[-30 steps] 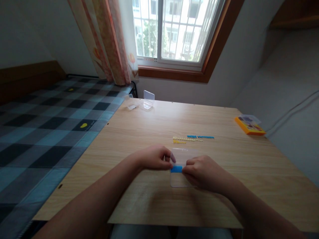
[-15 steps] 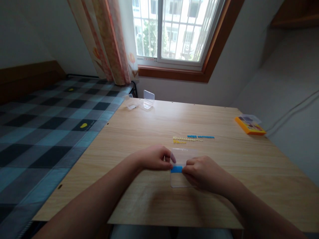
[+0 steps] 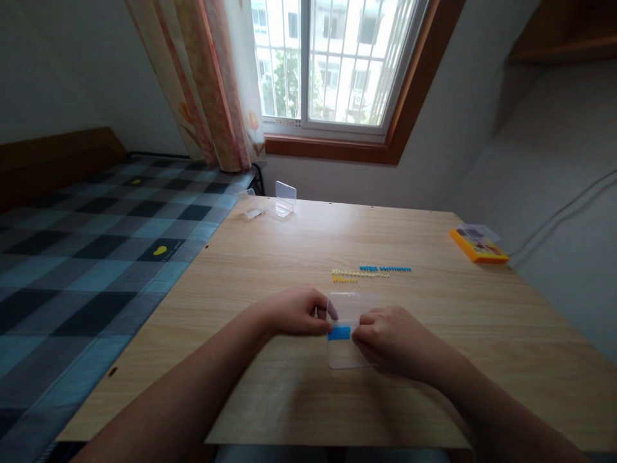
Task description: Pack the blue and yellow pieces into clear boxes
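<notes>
A clear plastic plate (image 3: 349, 355) is between my two hands above the wooden table. Across its left half lies a bright blue block of small pieces (image 3: 339, 332). My left hand (image 3: 301, 312) holds the plate's left edge, with the thumb by the blue block's left end and the fingers curled past the edge. Just right of the block, my right hand (image 3: 388, 331) is closed in a pinch over the plate. Whatever sits between its fingertips is hidden. Beyond the plate lie rows of tiny blue pieces (image 3: 395, 269), cream pieces (image 3: 361, 274) and yellow pieces (image 3: 344, 280).
Two clear plastic cases, an upright open one (image 3: 285, 200) and a lower one (image 3: 250, 207), stand at the table's far left corner. An orange box (image 3: 477, 247) with a clear lid lies at the far right. A checked bed (image 3: 144, 257) adjoins the table's left side.
The view has tilted up slightly. My right fingertips have moved a little off the blue block's right end, leaving a small gap. The left hand keeps its hold on the plate.
</notes>
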Demonstrator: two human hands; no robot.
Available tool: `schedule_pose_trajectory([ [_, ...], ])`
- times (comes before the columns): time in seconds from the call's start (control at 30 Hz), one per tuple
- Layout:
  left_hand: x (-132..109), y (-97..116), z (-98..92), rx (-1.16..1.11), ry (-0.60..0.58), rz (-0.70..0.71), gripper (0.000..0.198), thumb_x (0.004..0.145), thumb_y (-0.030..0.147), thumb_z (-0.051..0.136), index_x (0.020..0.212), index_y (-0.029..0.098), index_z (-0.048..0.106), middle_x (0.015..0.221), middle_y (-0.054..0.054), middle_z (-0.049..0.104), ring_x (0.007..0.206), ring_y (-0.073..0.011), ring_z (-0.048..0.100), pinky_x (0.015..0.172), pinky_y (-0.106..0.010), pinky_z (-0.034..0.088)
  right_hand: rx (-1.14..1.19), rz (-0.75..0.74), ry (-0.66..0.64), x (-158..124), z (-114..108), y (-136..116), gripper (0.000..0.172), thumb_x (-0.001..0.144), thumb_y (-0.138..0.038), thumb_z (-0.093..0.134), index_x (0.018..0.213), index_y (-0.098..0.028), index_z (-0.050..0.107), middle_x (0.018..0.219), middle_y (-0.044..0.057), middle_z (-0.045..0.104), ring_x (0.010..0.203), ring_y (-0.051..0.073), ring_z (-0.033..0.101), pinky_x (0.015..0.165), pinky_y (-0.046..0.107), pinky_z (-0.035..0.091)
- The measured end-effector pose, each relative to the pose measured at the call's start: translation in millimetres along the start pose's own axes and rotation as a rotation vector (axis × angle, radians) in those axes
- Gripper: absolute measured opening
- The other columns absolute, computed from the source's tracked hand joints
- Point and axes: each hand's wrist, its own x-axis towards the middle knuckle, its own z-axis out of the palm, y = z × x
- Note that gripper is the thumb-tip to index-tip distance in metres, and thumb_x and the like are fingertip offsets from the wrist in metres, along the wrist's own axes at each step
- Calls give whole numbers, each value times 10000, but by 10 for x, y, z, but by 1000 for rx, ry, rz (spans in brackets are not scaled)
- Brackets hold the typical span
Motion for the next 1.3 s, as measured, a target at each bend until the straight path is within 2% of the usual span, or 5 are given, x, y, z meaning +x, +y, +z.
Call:
schedule_pose_trajectory([
  [0.3, 11, -23, -12, -9, -9, -8, 314, 817, 302, 698, 1099, 199, 789, 768, 0, 702, 673, -142, 608, 593, -235, 422, 131, -133, 394, -255, -163, 144, 205, 933, -185, 548, 810, -201, 711, 706, 7, 642, 605, 132, 525, 582, 304, 307],
  [0.57, 10, -47, -1, -38, -9, -34, 345, 814, 344, 690, 1104, 181, 781, 750, 0, 682, 667, -144, 595, 579, -238, 402, 83, 256, 982, -124, 17, 891, 226, 973, -270, 568, 945, -175, 771, 853, 90, 717, 857, 229, 629, 833, 381, 488],
  [0.67, 10, -47, 0, -48, -8, -40, 354, 814, 350, 686, 1111, 180, 777, 746, -2, 675, 671, -151, 595, 580, -244, 397, 79, 385, 880, -13, 237, 1201, 325, 986, -323, 514, 1052, -187, 802, 1149, 142, 707, 1136, 287, 609, 1026, 479, 454],
  [0.83, 9, -41, -8, -29, -7, -36, 354, 814, 335, 672, 1115, 182, 778, 763, -7, 684, 683, -157, 605, 591, -252, 408, 140, 587, 575, 125, 482, 1345, 420, 1027, -310, 404, 1197, -241, 781, 1592, 135, 444, 1532, 372, 261, 1201, 648, 198],
  [1.3, 7, -27, -8, -33, 0, -42, 364, 801, 323, 664, 1107, 164, 782, 747, 0, 674, 667, -148, 586, 587, -251, 405, 139, 615, 494, 195, 564, 1388, 512, 1084, -431, 294, 1202, -278, 769, 1671, 103, 339, 1580, 340, 144, 1220, 645, 100],
])
